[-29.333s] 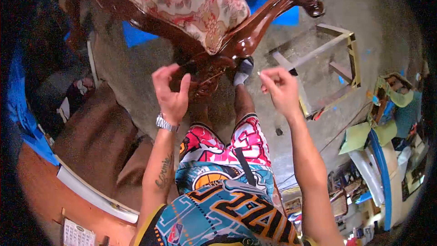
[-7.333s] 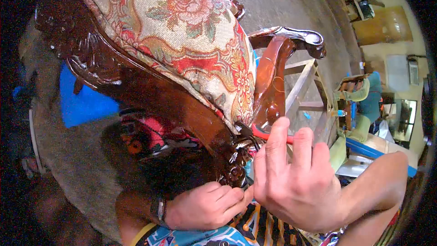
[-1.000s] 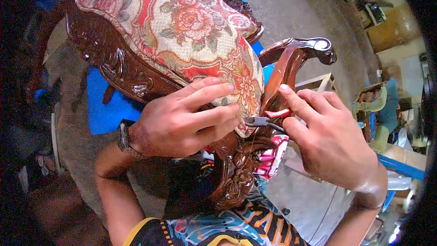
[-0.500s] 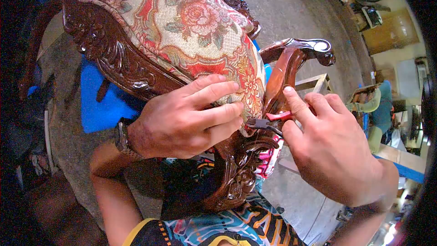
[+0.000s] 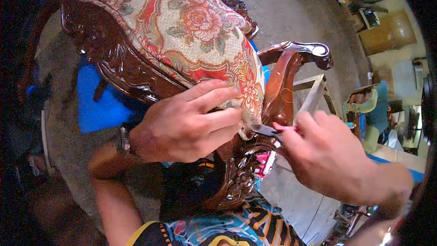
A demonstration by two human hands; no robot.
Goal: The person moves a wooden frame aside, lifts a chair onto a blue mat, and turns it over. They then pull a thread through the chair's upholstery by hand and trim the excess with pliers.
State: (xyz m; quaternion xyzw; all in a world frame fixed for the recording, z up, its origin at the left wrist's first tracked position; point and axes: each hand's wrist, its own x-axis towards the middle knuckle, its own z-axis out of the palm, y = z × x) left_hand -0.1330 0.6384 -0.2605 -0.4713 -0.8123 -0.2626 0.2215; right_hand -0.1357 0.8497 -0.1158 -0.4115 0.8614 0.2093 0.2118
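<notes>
Floral upholstery fabric (image 5: 200, 23) covers a padded seat set in a dark carved wooden chair frame (image 5: 136, 77). Near the seat's corner, my left hand (image 5: 186, 125) grips the fabric edge with bent fingers, its thumb hidden beneath. My right hand (image 5: 318, 155), slightly blurred, is closed around the handles of red-handled pliers (image 5: 268, 130). The dark jaws point left at the fabric corner, just beside my left fingertips. Below the jaws is a carved scroll of the frame, and behind them rises a curved wooden armrest (image 5: 284, 79), with a thin loose thread on its post.
A blue sheet (image 5: 98, 102) lies under the chair on the concrete floor (image 5: 291, 13). Past the armrest stands a pale wooden frame (image 5: 314, 93). Another person (image 5: 378, 109) is at the far right, near boards and furniture pieces. The chair's carved end reaches close to my shirt.
My right hand has curled its raised index finger in around the handles and tilted slightly. The plier jaws are angled down to the right more. My left hand stays nearly in place.
</notes>
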